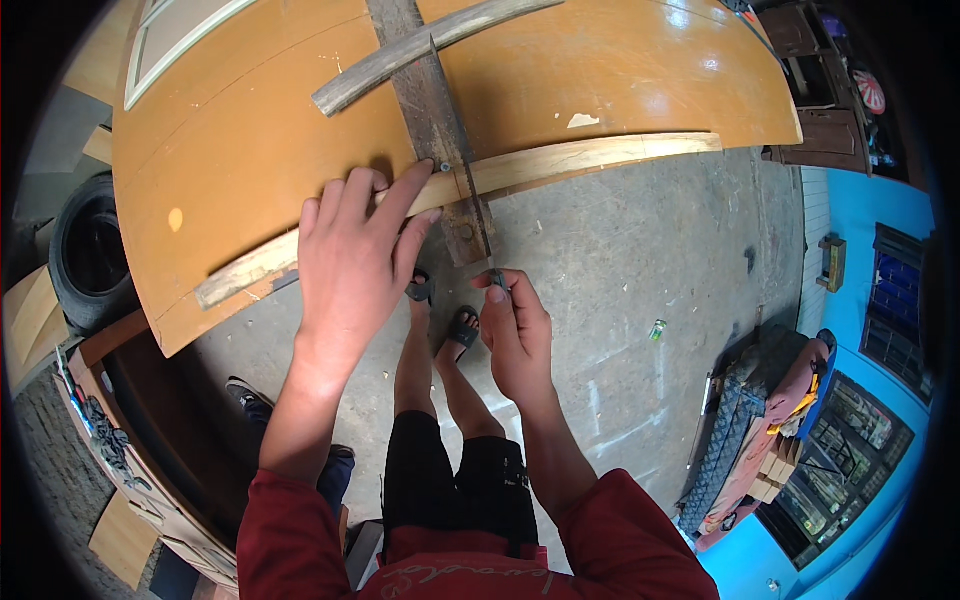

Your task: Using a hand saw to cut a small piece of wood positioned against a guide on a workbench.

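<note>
My left hand point(348, 250) grips a long pale wooden strip point(600, 152) along the orange tabletop's near edge point(240, 120), fingers curled over it. A small bolt point(445, 167) sits beside my index fingertip. A dark, worn plank point(405, 75) runs crosswise beneath the strip, its end jutting past the edge. My right hand point(515, 335) is closed round the handle of a narrow saw point(471, 185), whose blade lies across the strip just right of the bolt. A grey weathered wooden piece point(350, 82) rests over the dark plank farther back.
A tire point(70, 250) and wooden cabinet pieces point(115, 460) are at the left. Another person's shoe point(247, 398) shows beside my left arm. At the right, a stack of padded items and boards point(750, 430) stands by a blue wall point(840, 220). The concrete floor point(620, 260) shows below.
</note>
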{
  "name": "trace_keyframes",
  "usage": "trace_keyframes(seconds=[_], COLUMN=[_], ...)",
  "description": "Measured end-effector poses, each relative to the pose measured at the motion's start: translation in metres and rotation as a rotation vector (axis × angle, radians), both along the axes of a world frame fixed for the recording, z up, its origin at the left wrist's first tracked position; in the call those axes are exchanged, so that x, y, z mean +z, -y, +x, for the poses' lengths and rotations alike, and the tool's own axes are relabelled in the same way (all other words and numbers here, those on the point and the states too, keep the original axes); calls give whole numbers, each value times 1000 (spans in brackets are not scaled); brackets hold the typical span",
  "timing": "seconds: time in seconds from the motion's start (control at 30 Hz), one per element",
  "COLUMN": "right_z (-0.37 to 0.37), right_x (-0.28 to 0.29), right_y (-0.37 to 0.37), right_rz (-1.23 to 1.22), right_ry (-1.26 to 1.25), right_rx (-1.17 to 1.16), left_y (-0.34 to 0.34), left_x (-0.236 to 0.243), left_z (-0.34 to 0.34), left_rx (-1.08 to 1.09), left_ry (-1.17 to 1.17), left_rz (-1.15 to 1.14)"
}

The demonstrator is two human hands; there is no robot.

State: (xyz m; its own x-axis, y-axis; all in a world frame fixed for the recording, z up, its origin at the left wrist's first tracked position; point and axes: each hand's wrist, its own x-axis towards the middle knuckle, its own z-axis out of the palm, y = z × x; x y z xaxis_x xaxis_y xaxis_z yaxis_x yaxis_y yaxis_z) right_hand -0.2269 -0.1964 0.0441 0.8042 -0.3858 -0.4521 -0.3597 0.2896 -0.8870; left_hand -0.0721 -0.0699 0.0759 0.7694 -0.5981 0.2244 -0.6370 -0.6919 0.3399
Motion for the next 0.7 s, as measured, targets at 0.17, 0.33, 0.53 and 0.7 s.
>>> trace_keyframes(seconds=[0.17, 0.33, 0.53, 0.7], right_z=[-7, -13, -19, -18], right_x=[4, 13, 8, 5], right_y=[1, -1, -3, -2], right_rz=[-17, -106, -217, -184], right_ry=[-4, -82, 2, -17], right_rx=[-31, 53, 60, 88], left_y=[9, 6, 7, 5], left_x=[2, 1, 5, 8], left_z=[0, 2, 1, 3], left_rx=[-25, -42, -45, -36], left_ry=[-34, -34, -90, -109], left_rz=[11, 42, 56, 80])
